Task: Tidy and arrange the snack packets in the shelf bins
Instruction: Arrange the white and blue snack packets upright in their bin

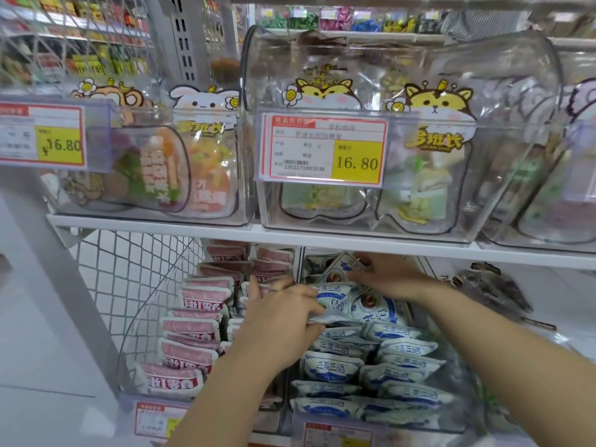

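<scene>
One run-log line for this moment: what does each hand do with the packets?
stage: arranging in progress | left hand: grips blue-white packets | right hand: on rear packets, grip unclear | pink packets: stacked to the left

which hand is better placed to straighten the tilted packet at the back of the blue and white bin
Likely the right hand: it touches the tilted packet at the back, while the left hand is gripping a blue and white packet nearer the front.
</scene>
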The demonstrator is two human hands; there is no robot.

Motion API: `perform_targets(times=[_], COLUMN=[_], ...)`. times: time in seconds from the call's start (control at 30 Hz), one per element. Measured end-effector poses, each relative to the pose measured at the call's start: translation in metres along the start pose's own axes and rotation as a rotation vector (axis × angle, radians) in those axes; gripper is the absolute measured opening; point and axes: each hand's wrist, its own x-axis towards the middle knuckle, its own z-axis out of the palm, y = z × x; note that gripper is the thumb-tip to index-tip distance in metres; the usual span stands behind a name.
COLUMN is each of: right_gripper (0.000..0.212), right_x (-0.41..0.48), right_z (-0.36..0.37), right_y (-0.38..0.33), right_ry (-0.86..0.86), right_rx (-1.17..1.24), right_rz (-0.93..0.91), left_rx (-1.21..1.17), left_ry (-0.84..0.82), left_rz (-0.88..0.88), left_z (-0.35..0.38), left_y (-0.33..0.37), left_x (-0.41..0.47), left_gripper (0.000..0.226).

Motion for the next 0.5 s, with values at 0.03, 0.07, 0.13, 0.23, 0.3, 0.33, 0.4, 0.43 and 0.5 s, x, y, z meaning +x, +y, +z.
perform_targets(times=[0.03, 0.07, 0.13, 0.23, 0.3, 0.33, 0.4, 0.43, 0.5], right_gripper=[0.063, 0.056, 0.048, 0.04, 0.028, 0.022, 0.022, 0.025, 0.035], right_x=[0.006, 0.01, 0.015, 0.015, 0.007, 0.001, -0.01, -0.016, -0.022], right_z=[0.006, 0.008, 0.007, 0.007, 0.009, 0.009, 0.005, 0.002, -0.001], right_y=[-0.002, -0.004, -0.005, -0.006, -0.012, -0.016, -0.024, -0.028, -0.034], right_ry=[0.03, 0.053, 0.056, 0.015, 0.018, 0.004, -0.078, -0.15, -0.266], right_rx=[-0.014, -0.016, 0.01, 0.047, 0.053, 0.04, 0.063, 0.103, 0.175], right_rz=[-0.004, 0.008, 0.029, -0.03, -0.11, -0.168, -0.239, -0.234, -0.21], left_rx=[-0.003, -0.009, -0.033, -0.083, -0.106, -0.113, -0.127, -0.131, -0.124], left_ry=[-0.01, -0.008, 0.019, 0.079, 0.088, 0.082, 0.064, 0.056, 0.042], left_rz=[0.004, 0.005, 0.003, 0.006, 0.017, 0.024, 0.034, 0.036, 0.04], left_z=[0.0, 0.0, 0.001, 0.004, 0.005, 0.006, 0.008, 0.009, 0.01], left_y=[0.001, 0.001, 0.0, -0.003, -0.006, -0.007, -0.009, -0.01, -0.01], left_x=[-0.001, -0.002, -0.003, -0.002, 0.0, 0.0, 0.002, 0.002, 0.003], left_gripper=[0.035, 0.038, 0.041, 0.055, 0.069, 0.075, 0.081, 0.083, 0.081])
